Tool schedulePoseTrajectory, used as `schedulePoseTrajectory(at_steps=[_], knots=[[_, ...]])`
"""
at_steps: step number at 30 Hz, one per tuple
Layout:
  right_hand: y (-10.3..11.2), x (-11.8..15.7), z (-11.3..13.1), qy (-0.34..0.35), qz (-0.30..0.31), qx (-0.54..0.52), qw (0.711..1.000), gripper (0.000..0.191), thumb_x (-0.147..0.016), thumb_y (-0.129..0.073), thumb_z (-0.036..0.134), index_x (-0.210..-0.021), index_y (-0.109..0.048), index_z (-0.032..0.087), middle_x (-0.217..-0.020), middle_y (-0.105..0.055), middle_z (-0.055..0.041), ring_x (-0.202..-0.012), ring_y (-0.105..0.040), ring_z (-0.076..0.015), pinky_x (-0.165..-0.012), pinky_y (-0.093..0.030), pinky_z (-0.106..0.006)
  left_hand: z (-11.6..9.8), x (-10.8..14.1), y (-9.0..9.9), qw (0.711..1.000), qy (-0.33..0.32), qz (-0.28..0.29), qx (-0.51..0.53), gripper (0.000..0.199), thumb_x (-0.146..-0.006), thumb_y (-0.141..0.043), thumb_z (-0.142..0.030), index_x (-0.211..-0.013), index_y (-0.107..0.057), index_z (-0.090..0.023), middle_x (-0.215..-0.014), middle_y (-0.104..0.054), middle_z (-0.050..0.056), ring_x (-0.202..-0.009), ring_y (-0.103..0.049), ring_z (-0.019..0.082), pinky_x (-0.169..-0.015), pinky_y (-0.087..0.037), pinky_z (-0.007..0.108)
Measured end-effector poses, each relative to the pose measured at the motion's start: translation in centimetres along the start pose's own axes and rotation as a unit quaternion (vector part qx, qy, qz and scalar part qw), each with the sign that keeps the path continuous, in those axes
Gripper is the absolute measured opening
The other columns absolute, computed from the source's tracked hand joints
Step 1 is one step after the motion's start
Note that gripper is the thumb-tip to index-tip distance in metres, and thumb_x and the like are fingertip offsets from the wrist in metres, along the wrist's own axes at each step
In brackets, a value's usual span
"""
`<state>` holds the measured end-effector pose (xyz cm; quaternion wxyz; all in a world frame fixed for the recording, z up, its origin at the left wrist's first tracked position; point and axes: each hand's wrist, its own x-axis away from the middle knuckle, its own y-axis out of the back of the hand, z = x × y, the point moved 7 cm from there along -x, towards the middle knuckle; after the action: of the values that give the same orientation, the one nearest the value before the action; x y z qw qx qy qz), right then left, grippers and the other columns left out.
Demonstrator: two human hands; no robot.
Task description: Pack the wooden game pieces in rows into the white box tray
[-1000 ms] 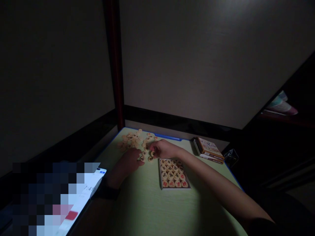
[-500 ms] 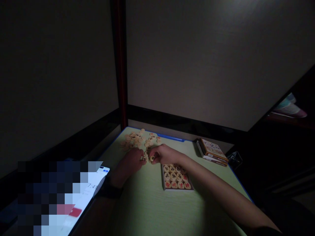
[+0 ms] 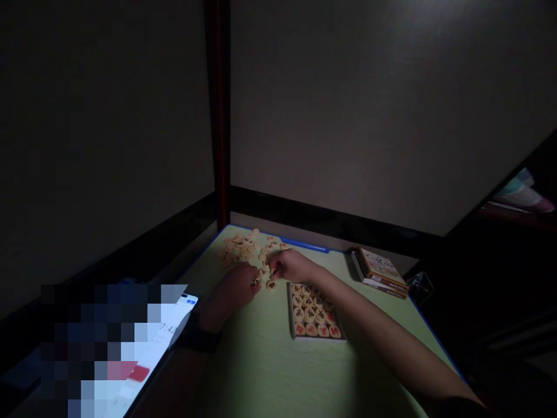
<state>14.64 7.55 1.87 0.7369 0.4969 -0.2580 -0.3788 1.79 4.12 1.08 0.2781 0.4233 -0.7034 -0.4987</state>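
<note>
My left hand [image 3: 237, 284] is closed with its fingertips on a round Chinese chess piece [image 3: 256, 281] with a dark character. Just to its right, my right hand [image 3: 295, 265] pinches another pale piece [image 3: 272, 271] at the table surface. Between and below the hands a loose chess piece [image 3: 271, 285] lies face up, touched by neither. A pile of chess pieces [image 3: 239, 247] spreads beyond my left hand. Under my right forearm sits a shallow box [image 3: 292, 313] with rows of black and red pieces; the forearm hides its upper right corner.
The green table [image 3: 261, 354] has a blue edge and stands against dark wall panels. Stacked boxes [image 3: 380, 271] lie at its far right. At lower left a lit phone [image 3: 163, 342], partly blurred out, is beside my left wrist.
My right hand has let go of one chess piece, which lies on the table, and moved slightly away from me to another. My left hand stays on its piece.
</note>
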Motion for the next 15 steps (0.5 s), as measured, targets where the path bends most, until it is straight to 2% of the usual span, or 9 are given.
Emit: schedulePoseTrajectory(at_steps=[4,8,11,15], knots=[[0.6,0.0,0.0,0.004,-0.008,-0.033,0.999,0.01,-0.081,-0.072,0.02,-0.073,-0.069,0.014,-0.063,-0.06,0.0035,-0.063,-0.05,-0.0105,-0.061,-0.033,-0.02,-0.1,0.1,0.2,1.0,0.007,0.006,0.0,0.017,-0.081,-0.057,-0.019,-0.094,-0.067,-0.015,-0.102,-0.069,0.011,-0.101,-0.063,0.024,-0.092,-0.046,0.033],[1.4,-0.5,0.7,-0.013,-0.049,0.053,0.997,0.011,-0.086,-0.061,0.016,-0.089,-0.072,0.016,-0.083,-0.07,-0.0042,-0.078,-0.06,-0.0154,-0.07,-0.038,-0.023,-0.2,0.2,0.3,1.0,0.017,0.012,-0.01,0.018,-0.082,-0.058,-0.017,-0.096,-0.068,-0.013,-0.105,-0.069,0.014,-0.103,-0.063,0.025,-0.093,-0.046,0.032],[1.1,-1.0,1.4,-0.017,-0.038,0.117,0.992,0.015,-0.086,-0.058,0.015,-0.088,-0.072,0.018,-0.093,-0.074,-0.0079,-0.089,-0.063,-0.0193,-0.074,-0.04,-0.025,-0.3,0.2,0.4,1.0,0.017,0.011,-0.016,0.018,-0.082,-0.059,-0.018,-0.097,-0.068,-0.013,-0.107,-0.069,0.013,-0.104,-0.063,0.025,-0.093,-0.047,0.033],[1.0,-1.7,1.2,-0.02,-0.01,0.119,0.993,0.021,-0.082,-0.055,0.01,-0.086,-0.073,0.02,-0.09,-0.074,-0.0055,-0.088,-0.066,-0.0185,-0.072,-0.04,-0.024,-0.4,0.2,0.3,0.999,0.015,0.012,-0.025,0.019,-0.08,-0.06,-0.018,-0.096,-0.069,-0.013,-0.106,-0.069,0.013,-0.105,-0.064,0.026,-0.095,-0.047,0.034]])
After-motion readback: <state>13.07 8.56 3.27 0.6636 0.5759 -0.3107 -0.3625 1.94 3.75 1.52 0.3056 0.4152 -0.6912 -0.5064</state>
